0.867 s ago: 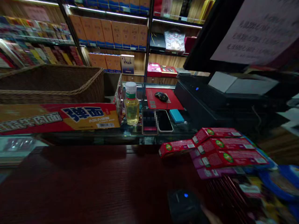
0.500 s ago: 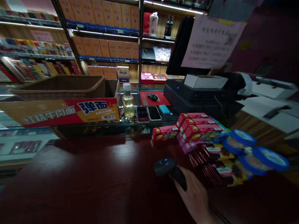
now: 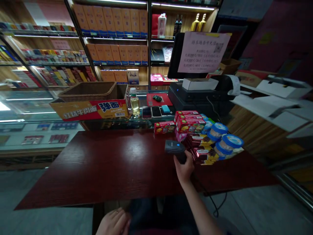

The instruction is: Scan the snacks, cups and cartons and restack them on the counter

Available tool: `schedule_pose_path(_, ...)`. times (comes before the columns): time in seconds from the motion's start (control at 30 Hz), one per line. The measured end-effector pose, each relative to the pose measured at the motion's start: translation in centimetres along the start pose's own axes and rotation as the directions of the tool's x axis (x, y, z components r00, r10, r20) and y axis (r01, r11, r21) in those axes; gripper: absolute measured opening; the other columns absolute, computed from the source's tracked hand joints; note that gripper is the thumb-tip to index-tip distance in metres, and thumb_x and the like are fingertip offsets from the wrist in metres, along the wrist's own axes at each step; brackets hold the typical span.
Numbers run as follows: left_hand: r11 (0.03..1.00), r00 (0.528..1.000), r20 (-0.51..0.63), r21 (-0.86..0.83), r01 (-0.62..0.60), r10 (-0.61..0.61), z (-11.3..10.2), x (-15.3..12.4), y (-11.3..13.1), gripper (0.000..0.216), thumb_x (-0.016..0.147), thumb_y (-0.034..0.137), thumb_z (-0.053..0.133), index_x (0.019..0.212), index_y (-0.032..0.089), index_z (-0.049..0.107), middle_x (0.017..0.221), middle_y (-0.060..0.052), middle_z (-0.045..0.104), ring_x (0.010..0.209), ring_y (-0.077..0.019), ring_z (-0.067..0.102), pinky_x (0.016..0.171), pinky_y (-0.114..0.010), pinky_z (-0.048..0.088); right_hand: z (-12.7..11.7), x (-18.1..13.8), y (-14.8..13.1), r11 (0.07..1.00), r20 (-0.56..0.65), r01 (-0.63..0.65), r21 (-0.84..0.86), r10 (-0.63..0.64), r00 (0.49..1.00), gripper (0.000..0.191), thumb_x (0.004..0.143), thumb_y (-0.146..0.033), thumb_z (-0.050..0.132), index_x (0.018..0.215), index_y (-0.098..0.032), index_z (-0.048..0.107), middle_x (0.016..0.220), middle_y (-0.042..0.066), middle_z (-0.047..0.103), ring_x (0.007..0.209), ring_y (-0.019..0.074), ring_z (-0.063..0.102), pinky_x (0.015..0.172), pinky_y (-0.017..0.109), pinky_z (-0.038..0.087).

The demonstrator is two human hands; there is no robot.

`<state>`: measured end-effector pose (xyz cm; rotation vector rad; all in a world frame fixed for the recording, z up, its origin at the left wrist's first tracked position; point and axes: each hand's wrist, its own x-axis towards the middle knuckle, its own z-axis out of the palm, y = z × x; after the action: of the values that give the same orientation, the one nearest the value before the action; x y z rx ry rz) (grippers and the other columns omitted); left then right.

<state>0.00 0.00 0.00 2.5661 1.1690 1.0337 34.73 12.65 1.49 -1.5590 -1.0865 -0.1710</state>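
Observation:
My right hand [image 3: 185, 166] is wrapped around the handle of a black barcode scanner [image 3: 174, 147], whose blue light is on. It is over the dark red-brown table [image 3: 117, 163], with the scanner's head pointing left. Just right of it lie dark red and yellow snack packs [image 3: 201, 150]. Behind these are stacked red boxes [image 3: 190, 124] and one separate red box [image 3: 164, 127]. Blue-lidded tubs [image 3: 232, 142] stand at the right of the group. My left hand [image 3: 114, 222] is low in front of the table edge, fingers curled in, with nothing visible in it.
A cardboard box [image 3: 89, 112] with a wicker basket [image 3: 88, 90] stands on the glass counter, beside a bottle [image 3: 134, 104] of yellowish liquid. Phones [image 3: 156, 111], a mouse [image 3: 157, 98] and a monitor [image 3: 176, 62] with a paper sign are behind. A cable [image 3: 216, 209] hangs at right.
The view has tilted down and shows more of the table's front edge and the floor. My left hand has come into view. The scanner is still in my right hand.

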Motion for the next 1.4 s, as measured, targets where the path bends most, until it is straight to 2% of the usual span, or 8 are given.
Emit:
schedule_pose_path(0.1,0.999,0.992,-0.119,-0.035,0.025,-0.029,-1.1,6.4,0.5,0.028,0.082,0.018,0.056,0.094,0.039,0.070,0.068,-0.002,0.070,0.056,-0.0250,0.069,0.052,-0.037,0.058,-0.8,1.1,-1.5,0.945,0.148,-0.308,0.109,0.291,0.945,0.055,0.073,-0.062,0.078,0.103,-0.019,0.062,0.099,0.015,0.075,0.090,0.0323,0.071,0.076,0.041,0.054)
schedule_pose_path(0.2,0.951,0.937,-0.201,-0.175,0.254,-0.287,0.1,12.9,-1.2,0.016,0.096,0.026,0.053,0.086,0.029,0.065,0.072,0.000,0.070,0.062,-0.0189,0.069,0.058,-0.029,0.054,-2.1,2.3,-2.5,0.765,0.478,-0.591,0.255,0.432,0.765,0.059,0.067,-0.059,0.086,0.102,-0.019,0.062,0.084,0.007,0.073,0.073,0.0249,0.069,0.068,0.035,0.053)
schedule_pose_path(0.37,0.838,0.869,-0.091,-0.331,0.434,-0.486,4.7,20.0,-7.1,0.025,0.099,0.039,0.049,0.088,0.024,0.066,0.065,0.003,0.064,0.061,-0.0146,0.062,0.064,-0.024,0.047,-4.1,2.4,-2.2,0.357,0.864,-0.888,0.288,0.302,0.402,0.048,0.075,-0.040,0.087,0.113,-0.021,0.065,0.094,0.004,0.076,0.081,0.0213,0.075,0.078,0.034,0.059)
schedule_pose_path(0.53,0.787,0.831,-0.029,-0.339,0.515,-0.556,6.5,21.1,-10.1,0.026,0.096,0.042,0.051,0.090,0.024,0.069,0.067,0.003,0.064,0.063,-0.0155,0.064,0.066,-0.025,0.048,-3.7,0.7,-1.3,0.160,0.955,-0.962,0.222,0.161,0.247,0.059,0.071,-0.031,0.086,0.125,-0.026,0.063,0.139,0.012,0.067,0.083,0.0224,0.078,0.067,0.033,0.063)
schedule_pose_path(0.73,0.648,0.737,-0.062,-0.530,0.547,-0.673,6.6,20.3,-10.3,0.029,0.096,0.047,0.052,0.091,0.023,0.068,0.057,0.006,0.057,0.052,-0.0145,0.060,0.060,-0.025,0.051,-1.5,0.2,-0.8,0.196,0.909,-0.938,0.284,0.258,0.329,0.050,0.074,-0.031,0.081,0.120,-0.024,0.064,0.117,0.011,0.077,0.064,0.0157,0.067,0.060,0.029,0.057)
schedule_pose_path(1.0,0.638,0.762,0.048,-0.515,0.573,-0.646,7.2,20.6,-11.4,0.032,0.097,0.050,0.050,0.091,0.023,0.068,0.057,0.005,0.060,0.052,-0.0150,0.060,0.058,-0.025,0.047,-0.1,0.7,-0.4,0.482,0.836,-0.794,0.370,0.200,0.511,0.036,0.083,-0.056,0.065,0.099,-0.024,0.063,0.080,0.004,0.062,0.049,0.0114,0.031,0.046,0.028,0.037)
schedule_pose_path(1.2,0.630,0.753,0.065,-0.503,0.591,-0.655,7.1,20.6,-11.3,0.033,0.098,0.049,0.049,0.093,0.023,0.067,0.058,0.005,0.060,0.057,-0.0165,0.064,0.065,-0.027,0.050,-0.7,1.5,-0.5,0.389,0.866,-0.868,0.309,0.262,0.426,0.050,0.095,-0.063,0.044,0.109,-0.020,0.066,0.080,0.004,0.057,0.053,0.0139,0.038,0.051,0.029,0.042)
schedule_pose_path(1.4,0.850,0.902,-0.053,-0.362,0.383,-0.429,8.6,24.9,-10.9,0.019,0.096,0.034,0.055,0.102,0.022,0.068,0.101,-0.007,0.071,0.095,-0.0219,0.068,0.085,-0.034,0.054,-2.0,2.5,0.1,0.297,0.916,-0.918,0.262,0.224,0.333,0.044,0.083,-0.057,0.069,0.112,-0.023,0.067,0.110,0.010,0.072,0.062,0.0147,0.053,0.055,0.028,0.045)
